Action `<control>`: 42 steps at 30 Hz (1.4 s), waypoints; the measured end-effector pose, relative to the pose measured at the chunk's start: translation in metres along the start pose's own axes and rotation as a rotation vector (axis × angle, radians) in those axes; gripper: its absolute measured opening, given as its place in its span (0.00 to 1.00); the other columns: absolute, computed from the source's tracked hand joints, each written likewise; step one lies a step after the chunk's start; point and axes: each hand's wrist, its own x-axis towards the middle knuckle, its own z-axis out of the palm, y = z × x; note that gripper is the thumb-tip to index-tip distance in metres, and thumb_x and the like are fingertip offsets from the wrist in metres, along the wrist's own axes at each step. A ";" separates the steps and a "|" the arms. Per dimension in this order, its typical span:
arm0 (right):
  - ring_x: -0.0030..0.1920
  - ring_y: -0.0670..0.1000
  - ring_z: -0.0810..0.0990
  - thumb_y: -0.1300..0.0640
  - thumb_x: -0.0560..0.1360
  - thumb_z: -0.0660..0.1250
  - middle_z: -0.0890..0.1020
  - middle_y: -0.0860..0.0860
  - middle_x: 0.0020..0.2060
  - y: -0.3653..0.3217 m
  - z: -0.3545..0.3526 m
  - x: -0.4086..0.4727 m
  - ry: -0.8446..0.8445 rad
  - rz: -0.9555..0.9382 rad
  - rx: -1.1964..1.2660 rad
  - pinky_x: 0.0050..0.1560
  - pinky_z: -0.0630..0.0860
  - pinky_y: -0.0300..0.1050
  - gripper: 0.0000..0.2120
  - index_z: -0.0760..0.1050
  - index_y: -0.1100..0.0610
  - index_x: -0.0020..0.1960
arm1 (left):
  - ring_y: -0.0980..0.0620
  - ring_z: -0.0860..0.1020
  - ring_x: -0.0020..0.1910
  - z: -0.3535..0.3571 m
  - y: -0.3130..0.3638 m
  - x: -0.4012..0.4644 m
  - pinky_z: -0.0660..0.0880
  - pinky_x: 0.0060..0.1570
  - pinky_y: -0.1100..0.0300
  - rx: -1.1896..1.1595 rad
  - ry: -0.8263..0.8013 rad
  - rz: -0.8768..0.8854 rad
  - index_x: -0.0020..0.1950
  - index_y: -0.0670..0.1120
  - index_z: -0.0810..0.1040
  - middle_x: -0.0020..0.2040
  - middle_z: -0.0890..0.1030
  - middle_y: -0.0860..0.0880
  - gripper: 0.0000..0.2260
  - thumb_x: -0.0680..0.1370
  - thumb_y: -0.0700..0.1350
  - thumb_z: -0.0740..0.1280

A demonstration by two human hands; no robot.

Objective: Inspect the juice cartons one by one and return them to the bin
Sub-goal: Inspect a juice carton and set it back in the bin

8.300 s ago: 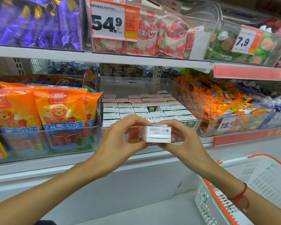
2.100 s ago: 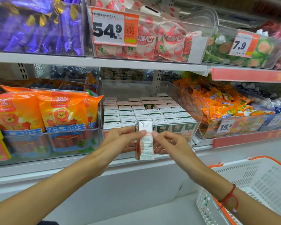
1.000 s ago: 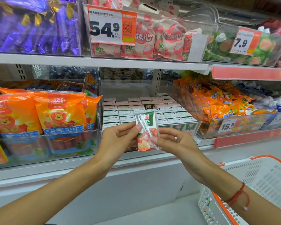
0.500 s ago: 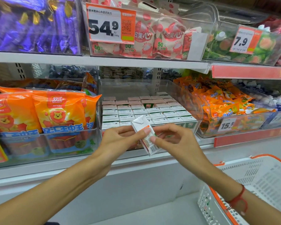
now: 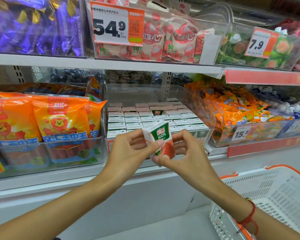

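Both hands on one little juice carton, held up in front of the bin

The left hand [image 5: 130, 149] has its fingers curled round the carton [image 5: 160, 138], thumb tip pressed on the front face right under the "100%" print, other fingers tucked behind the left side. The right hand [image 5: 184, 151] pinches it too, thumb at the bottom corner and fingers bent over behind the right edge. The carton sits tilted between them, green-and-red front facing the camera, white top leaning left. Just beyond the hands is the clear bin [image 5: 204, 108] packed with rows of the same cartons [image 5: 145, 116]. Left of the left hand, orange sausage packs [image 5: 59, 122]. Below and right of the right hand, a white basket [image 5: 274, 193] with orange trim.
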 end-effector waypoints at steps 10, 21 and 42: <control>0.47 0.43 0.83 0.41 0.68 0.73 0.85 0.44 0.42 -0.005 -0.019 0.005 -0.125 0.074 0.436 0.48 0.78 0.34 0.11 0.83 0.48 0.45 | 0.62 0.72 0.68 -0.021 -0.005 -0.003 0.68 0.67 0.68 0.639 -0.056 0.577 0.66 0.53 0.75 0.65 0.77 0.58 0.26 0.71 0.38 0.76; 0.45 0.39 0.84 0.49 0.70 0.67 0.86 0.41 0.44 0.002 -0.019 0.005 -0.077 -0.062 0.359 0.45 0.76 0.29 0.11 0.82 0.49 0.49 | 0.67 0.65 0.67 -0.022 -0.010 0.002 0.62 0.66 0.75 0.754 -0.086 0.593 0.68 0.53 0.75 0.68 0.71 0.60 0.25 0.73 0.40 0.74; 0.62 0.39 0.76 0.37 0.72 0.65 0.78 0.37 0.63 -0.007 -0.009 -0.004 -0.191 -0.220 -0.006 0.63 0.72 0.34 0.27 0.70 0.41 0.69 | 0.52 0.86 0.40 -0.027 0.010 0.008 0.78 0.32 0.66 -0.084 0.050 -0.363 0.59 0.52 0.76 0.43 0.87 0.48 0.15 0.75 0.56 0.69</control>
